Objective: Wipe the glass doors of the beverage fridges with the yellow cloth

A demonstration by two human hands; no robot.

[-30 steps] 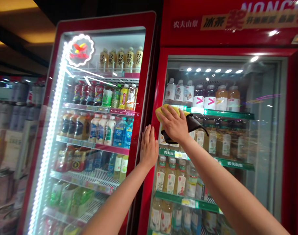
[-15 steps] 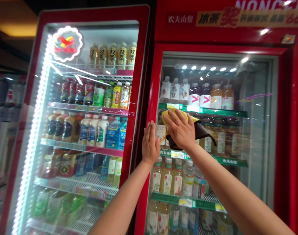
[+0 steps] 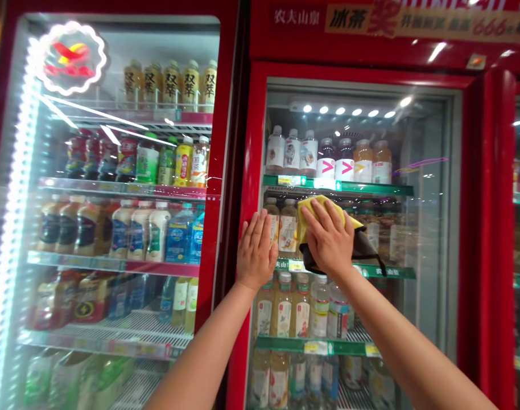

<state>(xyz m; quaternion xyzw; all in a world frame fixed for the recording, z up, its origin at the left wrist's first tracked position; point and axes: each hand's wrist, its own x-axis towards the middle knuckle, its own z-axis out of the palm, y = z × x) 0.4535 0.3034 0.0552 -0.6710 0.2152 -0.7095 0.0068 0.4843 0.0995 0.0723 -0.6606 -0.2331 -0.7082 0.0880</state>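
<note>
My right hand (image 3: 330, 242) presses a cloth (image 3: 367, 250), yellow on one side and dark on the other, against the glass door (image 3: 426, 228) of the red drinks fridge. The yellow part shows around my fingertips, while the dark part hangs loose to the right and below. My left hand (image 3: 255, 250) lies flat with fingers stretched upward on the door's red left frame (image 3: 255, 142), by the glass edge. Behind the glass, bottles (image 3: 288, 228) stand between my two hands.
A second fridge with a lit edge and a glowing round sign (image 3: 72, 57) stands at the left, full of bottles (image 3: 149, 228). Green-edged shelves (image 3: 371, 188) hold drinks behind the right glass. Another red-framed fridge door (image 3: 505, 228) begins at the far right.
My right hand and the cloth have slid slightly right and down across the glass. My left hand stays on the frame. The view has shifted right, showing more of the far-right fridge.
</note>
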